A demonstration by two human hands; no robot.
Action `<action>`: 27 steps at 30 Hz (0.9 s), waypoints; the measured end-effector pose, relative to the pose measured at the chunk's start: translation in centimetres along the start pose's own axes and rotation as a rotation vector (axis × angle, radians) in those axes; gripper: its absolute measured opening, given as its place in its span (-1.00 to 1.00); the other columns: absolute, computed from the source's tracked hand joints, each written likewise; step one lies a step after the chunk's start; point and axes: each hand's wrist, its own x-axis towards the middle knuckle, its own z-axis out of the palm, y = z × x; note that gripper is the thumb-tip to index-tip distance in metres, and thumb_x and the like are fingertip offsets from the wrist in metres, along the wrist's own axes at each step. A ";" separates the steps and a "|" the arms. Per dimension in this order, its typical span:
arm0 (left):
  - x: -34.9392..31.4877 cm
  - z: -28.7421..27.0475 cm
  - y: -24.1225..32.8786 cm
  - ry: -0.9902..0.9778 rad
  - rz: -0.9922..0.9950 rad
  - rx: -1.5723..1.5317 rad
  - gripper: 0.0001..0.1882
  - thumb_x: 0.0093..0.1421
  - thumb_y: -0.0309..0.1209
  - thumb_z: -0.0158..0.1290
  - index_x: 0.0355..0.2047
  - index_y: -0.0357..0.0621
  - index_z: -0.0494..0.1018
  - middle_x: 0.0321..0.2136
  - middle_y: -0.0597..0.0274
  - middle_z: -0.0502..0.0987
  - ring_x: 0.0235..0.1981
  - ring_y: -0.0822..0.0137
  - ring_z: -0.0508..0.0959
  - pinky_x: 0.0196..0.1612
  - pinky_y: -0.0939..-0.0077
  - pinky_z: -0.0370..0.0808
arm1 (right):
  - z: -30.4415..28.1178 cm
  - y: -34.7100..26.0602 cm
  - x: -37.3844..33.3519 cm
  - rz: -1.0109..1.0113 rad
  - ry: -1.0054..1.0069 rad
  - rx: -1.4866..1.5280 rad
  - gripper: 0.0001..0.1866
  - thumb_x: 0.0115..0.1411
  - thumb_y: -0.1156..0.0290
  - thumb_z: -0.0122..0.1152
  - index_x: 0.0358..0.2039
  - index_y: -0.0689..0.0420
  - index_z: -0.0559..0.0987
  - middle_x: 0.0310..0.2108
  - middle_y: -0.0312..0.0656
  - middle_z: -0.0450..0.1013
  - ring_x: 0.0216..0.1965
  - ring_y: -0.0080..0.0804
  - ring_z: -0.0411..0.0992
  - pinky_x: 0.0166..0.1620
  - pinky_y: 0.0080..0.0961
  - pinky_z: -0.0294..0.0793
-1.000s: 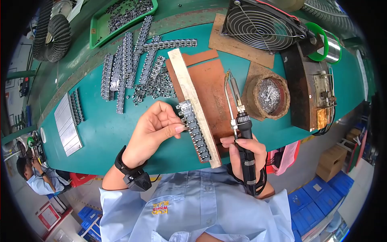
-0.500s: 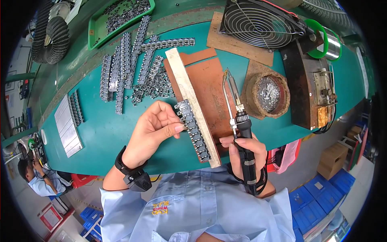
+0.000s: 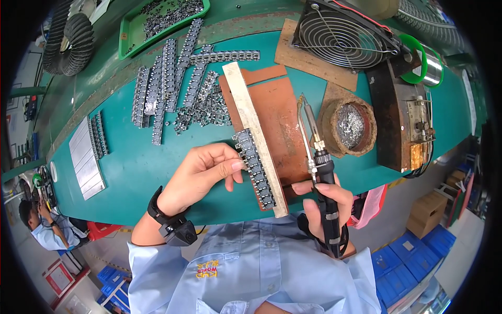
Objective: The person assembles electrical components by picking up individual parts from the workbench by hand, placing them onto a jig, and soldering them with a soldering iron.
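Note:
My left hand (image 3: 206,170) is closed in a pinch, thumb and forefinger at the left edge of a strip of small dark circuit boards (image 3: 254,170). Whatever sits between those fingertips is too small to make out. The strip lies along a pale straight bar (image 3: 256,136) on a reddish-brown board (image 3: 282,128), tilted across the bench. In my right hand (image 3: 327,201) is a black-handled soldering iron (image 3: 325,175) with a thin metal tube beside its tip. Its tip points away from me, above the brown board's right edge and apart from the strip.
Finished-looking strips (image 3: 170,73) and a heap of small metal parts (image 3: 204,110) lie far left, near a green tray (image 3: 125,44). A round pot of solder scraps (image 3: 349,125), a fan (image 3: 342,36), a solder spool (image 3: 431,65) and a dark box (image 3: 387,115) stand right.
The whole view has shifted slightly. My right hand and the soldering iron have drawn a little right and toward me. My left hand stays at the strip's left edge.

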 end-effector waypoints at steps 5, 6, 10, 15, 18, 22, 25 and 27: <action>-0.1 0.3 0.2 -0.002 -0.019 -0.004 -0.85 0.21 -0.39 -0.04 -0.43 -0.23 0.38 -0.55 0.27 0.49 -0.56 0.52 0.43 -0.42 0.69 0.36 | -1.7 -0.7 0.3 -0.113 -0.078 -0.139 -0.46 -0.05 0.30 0.34 -0.11 0.18 0.32 -0.51 -0.21 0.50 -0.49 -0.32 0.43 -0.21 -0.32 0.26; -0.1 0.3 0.2 0.000 -0.015 -0.010 -0.85 0.21 -0.39 -0.04 -0.43 -0.23 0.38 -0.55 0.27 0.49 -0.56 0.52 0.43 -0.42 0.69 0.36 | -1.8 -1.0 0.3 -0.115 -0.085 -0.140 -0.46 -0.05 0.30 0.34 -0.11 0.18 0.32 -0.51 -0.21 0.50 -0.49 -0.32 0.43 -0.21 -0.32 0.26; -0.1 0.1 0.1 -0.015 -0.030 -0.058 -0.84 0.22 -0.38 -0.05 -0.43 -0.22 0.38 -0.54 0.27 0.50 -0.56 0.53 0.43 -0.40 0.69 0.36 | -2.3 -2.1 0.1 -0.040 -0.092 -0.178 -0.38 -0.13 0.24 0.40 -0.09 0.18 0.34 -0.57 -0.27 0.48 -0.57 -0.40 0.38 -0.23 -0.32 0.23; -0.1 -0.1 -0.1 -0.040 -0.015 -0.088 -0.84 0.22 -0.38 -0.06 -0.42 -0.21 0.38 -0.53 0.30 0.49 -0.54 0.53 0.43 -0.39 0.69 0.36 | -3.5 -2.4 0.1 -0.037 -0.216 -0.167 -0.47 -0.11 0.20 0.34 -0.18 0.20 0.39 -0.57 -0.25 0.46 -0.54 -0.46 0.35 -0.23 -0.32 0.15; 0.1 -0.1 -0.2 -0.057 -0.005 -0.105 -0.84 0.22 -0.38 -0.06 -0.42 -0.21 0.38 -0.54 0.31 0.49 -0.53 0.54 0.43 -0.39 0.70 0.35 | -3.6 -2.6 0.4 -0.038 -0.246 -0.144 -0.49 -0.22 0.30 0.43 -0.23 0.16 0.47 -0.63 -0.32 0.45 -0.62 -0.50 0.37 -0.24 -0.39 0.18; 0.1 -0.1 -0.1 -0.063 0.002 -0.099 -0.84 0.22 -0.38 -0.06 -0.42 -0.22 0.39 -0.54 0.33 0.48 -0.53 0.55 0.42 -0.40 0.71 0.35 | -3.2 -2.7 0.6 -0.022 -0.285 -0.133 -0.53 -0.24 0.33 0.41 -0.25 0.16 0.50 -0.62 -0.34 0.45 -0.63 -0.52 0.37 -0.23 -0.40 0.16; 0.0 0.0 -0.2 -0.055 0.009 -0.101 -0.84 0.22 -0.38 -0.06 -0.41 -0.22 0.39 -0.55 0.33 0.48 -0.54 0.56 0.42 -0.40 0.71 0.35 | -3.0 -2.8 0.8 -0.002 -0.317 -0.108 -0.53 -0.25 0.34 0.40 -0.26 0.16 0.51 -0.62 -0.34 0.45 -0.63 -0.52 0.37 -0.22 -0.40 0.15; 0.0 0.0 -0.3 -0.054 0.012 -0.104 -0.84 0.22 -0.38 -0.06 -0.41 -0.22 0.39 -0.55 0.34 0.48 -0.54 0.56 0.42 -0.40 0.71 0.35 | -2.9 -2.8 0.8 0.001 -0.316 -0.109 -0.53 -0.25 0.34 0.40 -0.26 0.16 0.51 -0.63 -0.34 0.45 -0.63 -0.53 0.37 -0.21 -0.40 0.15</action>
